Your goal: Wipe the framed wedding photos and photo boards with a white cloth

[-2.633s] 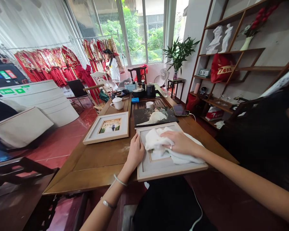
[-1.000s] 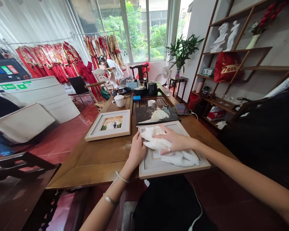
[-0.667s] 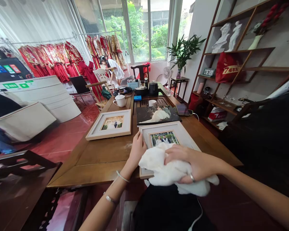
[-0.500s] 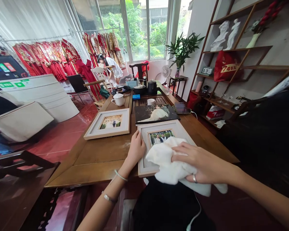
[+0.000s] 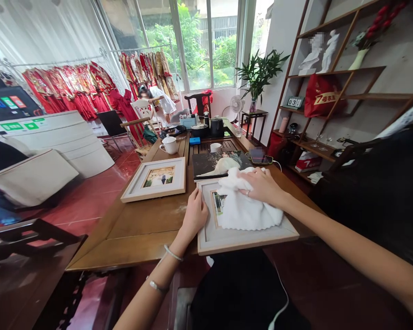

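A light wooden picture frame [image 5: 248, 245] with a white mat lies face up at the table's near edge. My left hand [image 5: 195, 211] is closed on its left side, thumb along the rim. A white cloth [image 5: 253, 213] covers most of the photo inside; only the photo's left strip shows. My right hand [image 5: 261, 185] grips the cloth near the frame's upper right and presses it down there. Just beyond lies a dark photo album or panel [image 5: 216, 164] with a white gown on it. Left of my hands rests a second picture frame [image 5: 154, 178] with a couple's photo.
On the wooden table [image 5: 147, 229] stand a white lidded cup [image 5: 169, 145], a small white cup [image 5: 215, 147], a blue box [image 5: 194, 140] and a phone [image 5: 260, 156] on a cable. Shelves [image 5: 330, 110] rise at right. A person [image 5: 161, 101] bends near the clothes racks.
My right hand has moved the cloth up and away across the picture frame, from its lower right to its upper edge. My left hand stays on the frame's left side.
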Demonstrator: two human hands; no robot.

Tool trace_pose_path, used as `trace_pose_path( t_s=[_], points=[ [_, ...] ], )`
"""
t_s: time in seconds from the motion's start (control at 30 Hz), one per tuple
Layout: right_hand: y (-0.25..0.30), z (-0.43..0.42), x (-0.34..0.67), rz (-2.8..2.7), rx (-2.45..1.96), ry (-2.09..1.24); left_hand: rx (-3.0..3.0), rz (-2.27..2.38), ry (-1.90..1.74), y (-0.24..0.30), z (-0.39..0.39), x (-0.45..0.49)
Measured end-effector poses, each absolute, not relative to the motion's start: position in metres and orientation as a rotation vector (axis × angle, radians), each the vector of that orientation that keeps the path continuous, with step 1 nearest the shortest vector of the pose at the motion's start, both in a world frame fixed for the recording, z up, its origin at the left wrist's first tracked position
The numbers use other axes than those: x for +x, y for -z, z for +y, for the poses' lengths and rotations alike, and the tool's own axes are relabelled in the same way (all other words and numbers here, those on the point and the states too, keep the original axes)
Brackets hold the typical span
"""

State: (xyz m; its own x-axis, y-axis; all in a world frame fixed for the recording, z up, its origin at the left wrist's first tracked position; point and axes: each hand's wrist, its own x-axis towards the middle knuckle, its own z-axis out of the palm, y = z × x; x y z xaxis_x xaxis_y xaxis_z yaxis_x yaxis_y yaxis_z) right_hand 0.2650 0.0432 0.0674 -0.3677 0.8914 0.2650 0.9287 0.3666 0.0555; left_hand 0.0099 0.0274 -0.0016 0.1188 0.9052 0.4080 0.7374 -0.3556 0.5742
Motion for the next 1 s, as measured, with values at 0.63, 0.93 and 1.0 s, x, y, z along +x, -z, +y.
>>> trace_pose_path(
  t_s=[0.63, 0.93, 1.0],
  points=[
    [-0.064, 0.001, 0.223, -2.715, -1.096, -0.183, 2.275, 1.418, -1.118, 0.001, 0.027, 0.010],
    [-0.083, -0.031, 0.255, -2.747, -0.898, -0.369, 2.132, 1.592, -1.124, 0.008, 0.029, 0.010],
    [-0.083, -0.025, 0.263, -2.736, -0.989, -0.294, 2.127, 1.605, -1.126, 0.008, 0.029, 0.011]
  ],
)
